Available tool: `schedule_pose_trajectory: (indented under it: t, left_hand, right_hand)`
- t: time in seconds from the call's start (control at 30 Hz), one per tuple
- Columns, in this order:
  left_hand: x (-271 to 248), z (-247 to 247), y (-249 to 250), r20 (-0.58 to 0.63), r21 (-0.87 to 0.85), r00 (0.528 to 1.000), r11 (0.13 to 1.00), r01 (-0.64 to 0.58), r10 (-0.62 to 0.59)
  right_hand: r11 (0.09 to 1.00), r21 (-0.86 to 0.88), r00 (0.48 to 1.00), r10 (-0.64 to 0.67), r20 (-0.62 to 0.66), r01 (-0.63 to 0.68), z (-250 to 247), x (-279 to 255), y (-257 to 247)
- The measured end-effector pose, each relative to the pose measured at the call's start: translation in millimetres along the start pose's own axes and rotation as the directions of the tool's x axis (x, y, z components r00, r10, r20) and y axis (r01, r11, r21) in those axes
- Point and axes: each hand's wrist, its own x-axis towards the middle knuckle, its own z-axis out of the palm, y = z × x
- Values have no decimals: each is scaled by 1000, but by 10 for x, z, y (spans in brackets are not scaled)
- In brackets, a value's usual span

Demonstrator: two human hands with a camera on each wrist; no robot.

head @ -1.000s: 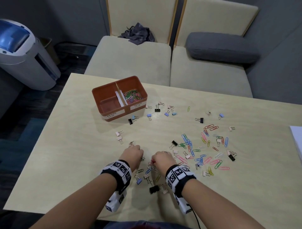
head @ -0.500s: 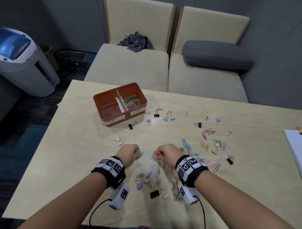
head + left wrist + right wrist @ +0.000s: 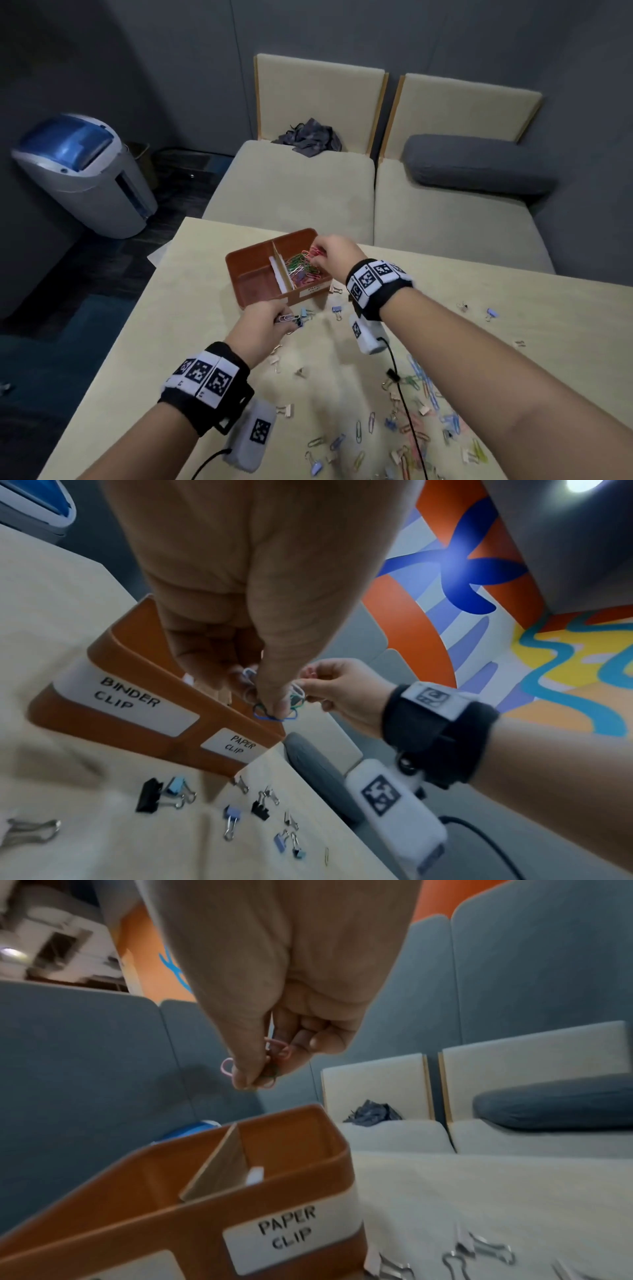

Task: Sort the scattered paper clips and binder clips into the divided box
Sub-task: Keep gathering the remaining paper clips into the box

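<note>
The brown divided box [image 3: 239,260] [image 3: 137,666] [image 3: 308,1123] stands near the table's far left, labelled BINDER CLIP on its left half and PAPER CLIP on its right. Coloured paper clips [image 3: 303,267] fill the right half. My right hand [image 3: 329,255] [image 3: 263,1069] hovers over that half, pinching pink and red paper clips [image 3: 315,251] [image 3: 274,1053]. My left hand [image 3: 267,322] [image 3: 270,696] is just in front of the box, pinching several white, blue and green paper clips [image 3: 284,318] [image 3: 274,715]. Binder clips [image 3: 150,794] and paper clips [image 3: 421,373] lie scattered on the table.
The pale wooden table [image 3: 205,342] has its left edge close to my left arm. Beyond it stand two beige seats [image 3: 291,185], one with a grey cushion [image 3: 476,164], another with dark cloth [image 3: 308,137]. A white and blue bin [image 3: 82,171] stands on the floor at left.
Both hands lifted off the table with paper clips and moved forward to the box. The right hand now hangs over the paper clip half; the left trails just before the box.
</note>
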Motion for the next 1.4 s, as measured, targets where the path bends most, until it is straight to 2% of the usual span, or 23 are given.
schedule_pose_trajectory:
  t: [0.13,0.23,0.4,0.47,0.57,0.63,0.77,0.87,0.97,1.03,1.13,1.23,1.3,1.4]
  left_hand:
    - [169,-49,41,-12,-6,999,999,50,-50]
    - [390,-94,109,-17,-8,998,998,55,-55]
    - [924,-88,254,-154,213,988,976,54,-21]
    - [1110,-36,285,-157,323,987,943,81,-31]
    - [1257,69,266,-61,452,994,886,104,-86]
    - [1267,123,228,-53,465,995,880,98,-83]
    - [1057,155,237,-162,372,986,928,32,31]
    - [735,219,219,-203,274,969,958,-84,143]
    - [363,396,76,-118,168,960,958,-233,255]
    - [100,560,-21,3,146,959,949,-281,283]
    - [-253,835,-141,209,203,951,942,-269,226]
    - [-498,1098,-278,344,213,927,948,-235,153]
    - [-600,1255,-355,393,218,915,957,-189,92]
    - [-689,1458,-448,405,256,914,957,-136,21]
  right_hand:
    - [998,19,997,67,26,-68,221,261,135]
    - [990,112,996,87,-23,-84,238,292,284]
    - [980,198,991,43,-125,-18,151,71,461]
    - [977,215,991,22,-132,7,155,-122,540]
    - [974,226,996,20,-90,1,249,-471,691]
    - [977,211,999,35,-29,-28,329,-708,780]
    - [976,196,993,74,91,-91,496,-1198,887]
    - [974,173,980,116,163,-144,692,-1582,944]
    - [985,106,965,111,237,-140,908,-1916,973]
    - [995,28,955,81,287,-92,1052,-2078,964]
    - [998,-46,955,60,291,-49,1224,-2233,949]
    - [994,-100,961,68,267,-43,1328,-2284,969]
    - [988,-149,960,76,268,-37,1363,-2279,994]
    - [977,-211,948,78,308,-12,1381,-2260,1046]
